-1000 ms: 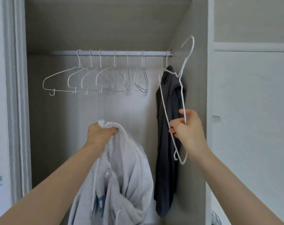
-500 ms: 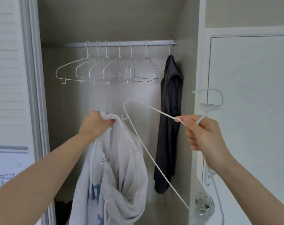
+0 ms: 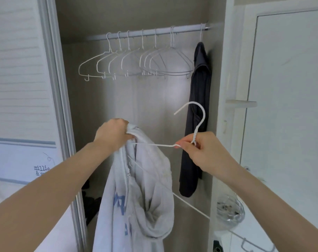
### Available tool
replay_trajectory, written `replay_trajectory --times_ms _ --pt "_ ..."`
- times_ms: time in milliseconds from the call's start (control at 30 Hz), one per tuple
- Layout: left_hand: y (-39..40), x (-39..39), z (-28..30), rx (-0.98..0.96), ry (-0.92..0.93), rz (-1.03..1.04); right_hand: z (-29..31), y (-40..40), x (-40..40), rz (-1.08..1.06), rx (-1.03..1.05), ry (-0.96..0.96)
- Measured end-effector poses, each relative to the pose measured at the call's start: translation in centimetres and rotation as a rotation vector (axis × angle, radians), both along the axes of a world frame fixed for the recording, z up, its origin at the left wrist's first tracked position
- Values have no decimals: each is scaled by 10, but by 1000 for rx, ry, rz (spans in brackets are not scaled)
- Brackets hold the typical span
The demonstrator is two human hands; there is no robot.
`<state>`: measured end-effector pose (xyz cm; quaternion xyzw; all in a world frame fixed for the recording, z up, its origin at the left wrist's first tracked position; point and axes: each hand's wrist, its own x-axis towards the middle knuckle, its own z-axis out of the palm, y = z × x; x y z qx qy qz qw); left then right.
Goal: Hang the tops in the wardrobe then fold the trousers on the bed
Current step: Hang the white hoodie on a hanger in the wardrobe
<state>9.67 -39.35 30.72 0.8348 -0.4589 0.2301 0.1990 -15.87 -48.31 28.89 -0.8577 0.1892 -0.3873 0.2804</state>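
My left hand grips the collar of a light grey hooded top with blue print, which hangs down in front of the open wardrobe. My right hand pinches the neck of a white wire hanger, hook pointing up. One arm of the hanger reaches left into the top's neck opening; the other runs down to the lower right. A dark grey top hangs at the right end of the wardrobe rail.
Several bare white wire hangers hang along the rail. The wardrobe's right wall is close to my right hand. A white sliding door stands at the left, a white door at the right. Dark items lie on the wardrobe floor.
My right hand turned the hanger so its hook points up and pushed one arm leftward into the grey top's neck. My left hand stayed on the collar.
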Motion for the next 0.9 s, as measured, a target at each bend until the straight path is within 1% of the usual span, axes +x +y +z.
replay_trajectory --times_ms 67,133,167,267,300,333,400,500,600,633,667,700,733,800,833,867,900 --pt "4 5 -1 14 50 8 4 -3 -11 17 -3 -43" --pt "7 10 -2 -24 189 -9 8 -6 -17 29 5 -119" --pt "9 12 -3 -93 305 -27 9 -5 -17 24 -19 -136" --pt "14 14 -4 -391 777 -116 8 2 -7 -4 -86 -101" --pt "15 12 -4 -444 863 -138 6 3 -2 -1 -81 -82" --pt "14 9 -3 -461 893 -155 5 2 1 8 -64 -71" --pt "11 1 -1 -440 884 -183 1 -3 9 36 -3 -68" --pt "5 -15 5 -417 855 -238 -12 -7 28 103 189 -16" --pt "-3 -37 10 -369 801 -314 -30 0 54 63 292 24" --pt "-7 -44 10 -346 777 -325 -36 4 61 41 304 1" --pt "-10 -51 12 -331 764 -322 -41 6 65 30 312 -67" --pt "-11 -56 14 -315 794 -333 -45 8 67 36 308 -160" --pt "-9 -60 17 -282 867 -385 -46 10 65 54 279 -251" --pt "-2 -66 27 -151 1009 -592 -39 13 55 77 228 -399" --pt "3 -67 32 -86 982 -679 -35 10 49 77 244 -466" --pt "7 -67 35 -39 856 -719 -30 7 42 78 273 -524" --pt "10 -66 38 -13 638 -714 -24 5 35 87 298 -569"
